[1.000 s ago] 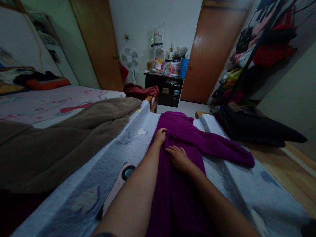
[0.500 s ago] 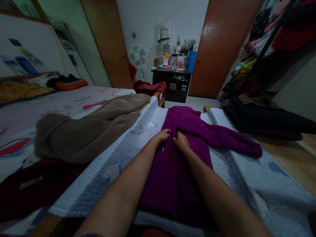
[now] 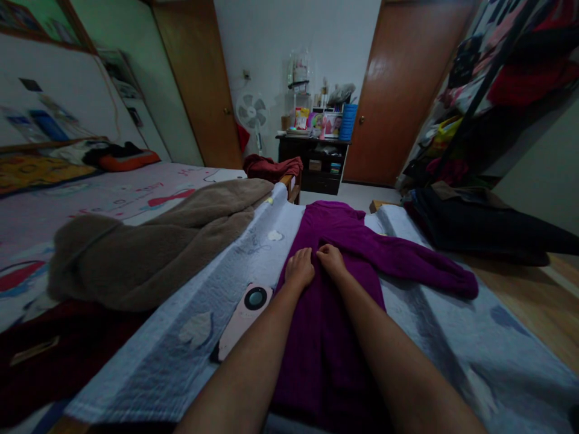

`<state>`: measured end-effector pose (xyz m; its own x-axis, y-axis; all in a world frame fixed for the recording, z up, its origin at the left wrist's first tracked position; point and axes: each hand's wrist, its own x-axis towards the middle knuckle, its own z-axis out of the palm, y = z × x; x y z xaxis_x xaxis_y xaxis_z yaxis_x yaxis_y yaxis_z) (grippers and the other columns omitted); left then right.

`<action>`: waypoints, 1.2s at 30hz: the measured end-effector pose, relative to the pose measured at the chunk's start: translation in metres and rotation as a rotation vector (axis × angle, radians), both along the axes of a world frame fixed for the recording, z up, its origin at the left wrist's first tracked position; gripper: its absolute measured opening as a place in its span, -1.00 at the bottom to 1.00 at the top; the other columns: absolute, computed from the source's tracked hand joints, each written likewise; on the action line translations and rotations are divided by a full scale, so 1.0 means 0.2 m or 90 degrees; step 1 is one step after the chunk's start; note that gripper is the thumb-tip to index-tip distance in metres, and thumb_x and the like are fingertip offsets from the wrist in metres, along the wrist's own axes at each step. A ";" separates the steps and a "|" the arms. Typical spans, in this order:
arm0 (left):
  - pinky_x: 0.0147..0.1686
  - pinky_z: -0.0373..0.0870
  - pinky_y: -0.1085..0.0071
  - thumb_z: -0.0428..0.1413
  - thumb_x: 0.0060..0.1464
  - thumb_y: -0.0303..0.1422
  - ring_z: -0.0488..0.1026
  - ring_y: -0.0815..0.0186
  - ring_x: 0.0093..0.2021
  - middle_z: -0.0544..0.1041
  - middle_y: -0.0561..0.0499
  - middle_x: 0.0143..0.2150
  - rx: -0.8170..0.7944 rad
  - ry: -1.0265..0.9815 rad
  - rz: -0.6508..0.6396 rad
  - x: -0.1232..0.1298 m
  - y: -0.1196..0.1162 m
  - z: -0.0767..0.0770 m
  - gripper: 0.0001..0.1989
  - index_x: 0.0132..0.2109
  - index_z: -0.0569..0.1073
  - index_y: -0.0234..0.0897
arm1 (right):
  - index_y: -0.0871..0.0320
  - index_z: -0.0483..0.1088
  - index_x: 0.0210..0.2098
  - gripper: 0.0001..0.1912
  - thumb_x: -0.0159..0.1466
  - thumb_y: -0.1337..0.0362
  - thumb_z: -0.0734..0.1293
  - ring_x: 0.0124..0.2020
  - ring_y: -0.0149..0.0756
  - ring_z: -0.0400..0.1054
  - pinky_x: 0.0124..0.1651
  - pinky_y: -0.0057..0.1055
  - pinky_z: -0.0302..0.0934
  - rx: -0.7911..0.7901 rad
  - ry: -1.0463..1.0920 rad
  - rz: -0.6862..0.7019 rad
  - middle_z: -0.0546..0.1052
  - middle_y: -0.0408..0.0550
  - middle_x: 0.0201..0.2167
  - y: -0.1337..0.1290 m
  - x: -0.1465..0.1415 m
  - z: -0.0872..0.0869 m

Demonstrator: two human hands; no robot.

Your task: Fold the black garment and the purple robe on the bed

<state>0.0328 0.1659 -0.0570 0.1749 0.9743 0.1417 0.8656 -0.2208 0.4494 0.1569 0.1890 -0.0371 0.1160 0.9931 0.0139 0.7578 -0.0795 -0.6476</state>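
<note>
A purple jacket (image 3: 344,307) lies spread on the bed cover, one sleeve (image 3: 420,262) stretched out to the right; the other sleeve cannot be made out. On its upper middle rests my left hand (image 3: 300,269), back up, fingers stretched out on the cloth. Just to the right of it, my right hand (image 3: 332,260) is closed in a pinch on the jacket's fabric. A pink phone (image 3: 242,322) with a round camera lies left of the jacket, partly hidden by my left forearm.
A brown fuzzy garment (image 3: 167,247) and a dark red garment (image 3: 58,361) lie to the left on the bluish quilted cover (image 3: 181,355). Dark folded clothes (image 3: 470,223) are stacked at the right. Beyond stand a fan (image 3: 252,111) and a loaded dark cabinet (image 3: 312,163).
My left hand has gone from a pinch to lying flat, slightly lower on the jacket, covering the zip pull. My left forearm has shifted right, and the phone now shows.
</note>
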 end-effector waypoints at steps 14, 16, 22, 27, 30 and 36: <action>0.25 0.08 0.19 -0.15 0.21 -0.42 0.09 0.18 0.32 0.20 -0.09 0.35 0.014 0.071 -0.007 0.00 -0.02 0.01 -0.46 0.33 0.13 -0.29 | 0.17 0.42 -0.57 -0.86 0.02 0.24 0.30 -0.56 -0.37 0.28 -0.49 -0.50 0.04 0.023 0.096 -0.120 0.43 -0.15 -0.64 0.05 0.02 -0.07; 0.25 0.08 0.17 -0.14 0.19 -0.43 0.08 0.16 0.33 0.19 -0.10 0.35 0.009 0.077 -0.009 0.01 -0.03 0.01 -0.44 0.33 0.12 -0.30 | 0.19 0.45 -0.48 -0.82 0.04 0.22 0.27 -0.56 -0.39 0.28 -0.50 -0.52 0.06 0.030 0.123 -0.138 0.44 -0.16 -0.61 0.05 0.03 -0.09; 0.23 0.09 0.11 -0.17 0.18 -0.44 0.06 0.12 0.32 0.15 -0.10 0.37 0.006 0.097 -0.025 0.01 -0.03 0.01 -0.43 0.34 0.13 -0.32 | 0.17 0.50 -0.44 -0.79 0.04 0.16 0.33 -0.50 -0.35 0.34 -0.43 -0.51 0.14 0.021 0.151 -0.127 0.48 -0.15 -0.58 0.11 0.03 -0.09; 0.22 0.08 0.09 -0.17 0.18 -0.44 0.04 0.10 0.33 0.11 -0.07 0.39 0.007 0.109 -0.031 0.01 -0.02 -0.01 -0.42 0.34 0.13 -0.28 | 0.18 0.49 -0.56 -0.82 0.04 0.20 0.35 -0.48 -0.29 0.38 -0.40 -0.47 0.14 -0.004 0.129 -0.150 0.50 -0.07 -0.59 0.16 0.01 -0.09; 0.22 0.08 0.11 -0.19 0.19 -0.42 0.05 0.11 0.33 0.12 -0.07 0.39 0.017 0.107 -0.026 0.01 -0.02 -0.03 -0.43 0.35 0.12 -0.28 | 0.20 0.51 -0.52 -0.80 0.07 0.22 0.30 -0.47 -0.27 0.39 -0.43 -0.47 0.13 -0.005 0.120 -0.183 0.52 -0.05 -0.55 0.16 0.01 -0.12; 0.23 0.07 0.12 -0.18 0.19 -0.43 0.05 0.10 0.33 0.13 -0.10 0.38 0.019 0.119 -0.021 0.02 -0.03 -0.02 -0.43 0.35 0.11 -0.32 | 0.19 0.55 -0.34 -0.72 0.10 0.15 0.30 -0.41 -0.28 0.43 -0.41 -0.50 0.16 0.001 0.105 -0.195 0.57 -0.06 -0.45 0.15 0.00 -0.12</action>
<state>0.0360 0.1602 -0.0608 0.2326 0.9635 0.1328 0.9254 -0.2612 0.2747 0.1569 0.2185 -0.0612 0.4099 0.9117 -0.0284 0.5841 -0.2862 -0.7596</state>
